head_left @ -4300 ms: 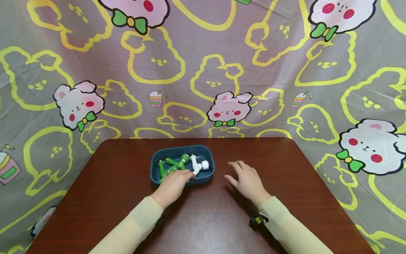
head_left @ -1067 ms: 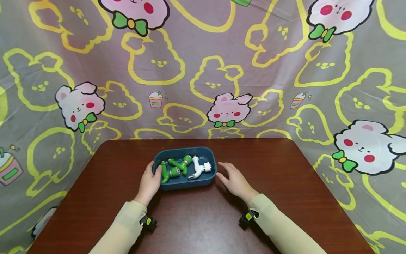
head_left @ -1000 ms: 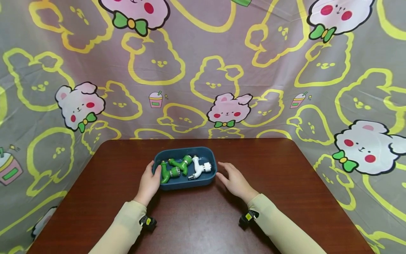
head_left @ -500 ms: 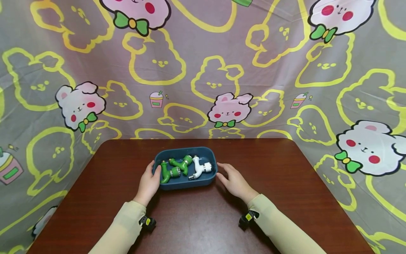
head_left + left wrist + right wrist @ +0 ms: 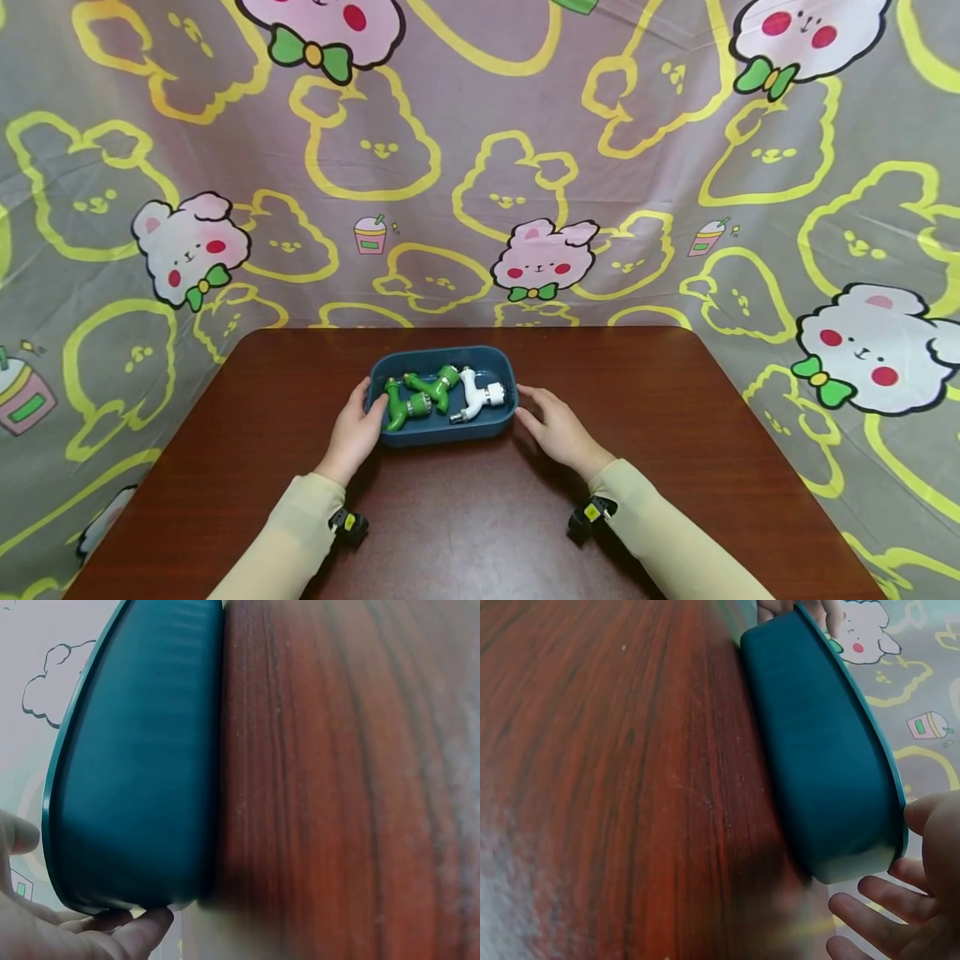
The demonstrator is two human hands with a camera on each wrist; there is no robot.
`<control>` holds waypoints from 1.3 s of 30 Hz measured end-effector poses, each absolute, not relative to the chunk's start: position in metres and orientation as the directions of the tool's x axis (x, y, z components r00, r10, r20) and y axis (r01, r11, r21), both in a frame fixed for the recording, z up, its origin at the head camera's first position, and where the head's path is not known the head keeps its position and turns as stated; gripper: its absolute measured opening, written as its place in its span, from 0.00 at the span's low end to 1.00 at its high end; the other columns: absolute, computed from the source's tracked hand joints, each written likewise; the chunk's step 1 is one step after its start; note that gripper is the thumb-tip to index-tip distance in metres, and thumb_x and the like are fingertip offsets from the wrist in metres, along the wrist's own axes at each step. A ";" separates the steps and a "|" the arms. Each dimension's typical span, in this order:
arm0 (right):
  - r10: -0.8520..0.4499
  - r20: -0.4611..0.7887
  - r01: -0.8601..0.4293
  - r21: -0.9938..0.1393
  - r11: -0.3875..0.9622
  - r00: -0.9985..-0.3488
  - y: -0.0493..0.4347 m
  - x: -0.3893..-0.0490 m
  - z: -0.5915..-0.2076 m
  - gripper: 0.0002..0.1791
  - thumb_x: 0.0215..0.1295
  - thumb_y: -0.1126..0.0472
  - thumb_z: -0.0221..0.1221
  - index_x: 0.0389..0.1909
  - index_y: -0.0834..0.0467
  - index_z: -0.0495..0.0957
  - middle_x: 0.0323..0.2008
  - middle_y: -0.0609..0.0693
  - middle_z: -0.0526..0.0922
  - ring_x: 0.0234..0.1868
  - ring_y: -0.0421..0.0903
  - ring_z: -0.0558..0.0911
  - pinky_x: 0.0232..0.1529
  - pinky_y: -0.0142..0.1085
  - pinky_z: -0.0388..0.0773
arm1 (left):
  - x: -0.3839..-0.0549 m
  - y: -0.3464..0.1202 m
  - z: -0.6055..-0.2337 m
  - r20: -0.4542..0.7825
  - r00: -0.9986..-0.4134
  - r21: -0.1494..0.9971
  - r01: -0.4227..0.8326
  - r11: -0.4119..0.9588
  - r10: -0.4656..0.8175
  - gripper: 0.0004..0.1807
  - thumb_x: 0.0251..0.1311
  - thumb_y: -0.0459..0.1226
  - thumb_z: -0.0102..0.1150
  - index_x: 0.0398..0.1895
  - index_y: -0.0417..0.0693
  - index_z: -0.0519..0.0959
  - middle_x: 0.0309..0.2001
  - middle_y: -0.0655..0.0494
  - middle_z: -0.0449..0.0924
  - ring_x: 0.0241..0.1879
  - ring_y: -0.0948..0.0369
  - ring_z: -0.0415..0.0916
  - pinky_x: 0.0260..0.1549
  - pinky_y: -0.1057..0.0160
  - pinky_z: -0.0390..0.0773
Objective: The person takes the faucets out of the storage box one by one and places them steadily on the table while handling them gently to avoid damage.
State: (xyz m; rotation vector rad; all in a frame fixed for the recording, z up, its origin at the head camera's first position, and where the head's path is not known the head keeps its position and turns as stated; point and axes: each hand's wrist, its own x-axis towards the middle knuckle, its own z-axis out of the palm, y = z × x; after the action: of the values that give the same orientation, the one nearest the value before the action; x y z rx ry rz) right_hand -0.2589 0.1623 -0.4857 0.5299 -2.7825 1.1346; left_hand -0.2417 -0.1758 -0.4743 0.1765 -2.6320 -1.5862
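Note:
A dark blue oblong plastic basin (image 5: 450,435) stands on the table. Two green taps lie inside it: one by the left end (image 5: 397,414), the other (image 5: 435,392) near the middle. To their right is a white tap (image 5: 472,398) with a metal spout tip. My left hand (image 5: 355,433) holds the basin's left end, thumb over the rim and fingers along the outer wall. At the opposite end is my right hand (image 5: 561,429), its fingers loosely spread; in the right wrist view the thumb (image 5: 922,812) is right at the rim.
The brown wooden table (image 5: 480,517) extends on all sides of the basin. Behind and beside it hangs a grey cloth (image 5: 645,183) printed with cartoon rabbits. Each wrist carries a small black camera.
Earlier my left hand reached over the basin's front at the white tap; now it holds the left end. The right hand has come to the right end. The basin has shifted slightly right.

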 end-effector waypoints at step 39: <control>-0.218 0.210 -0.302 -0.703 0.644 -0.953 0.186 -0.250 -0.484 0.25 0.74 0.60 0.62 0.69 0.62 0.74 0.55 0.57 0.85 0.58 0.55 0.83 0.62 0.54 0.77 | -0.248 -0.167 -0.478 -0.057 -0.998 0.902 -0.035 0.430 0.038 0.37 0.79 0.43 0.46 0.84 0.44 0.47 0.82 0.38 0.49 0.80 0.42 0.49 0.77 0.42 0.53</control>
State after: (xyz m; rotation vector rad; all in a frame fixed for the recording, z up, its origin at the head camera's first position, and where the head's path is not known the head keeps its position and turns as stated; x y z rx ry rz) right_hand -0.2498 0.1862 -0.4838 0.4369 -2.7511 1.2056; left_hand -0.2480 -0.1669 -0.4783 -0.0023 -2.7130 -1.7151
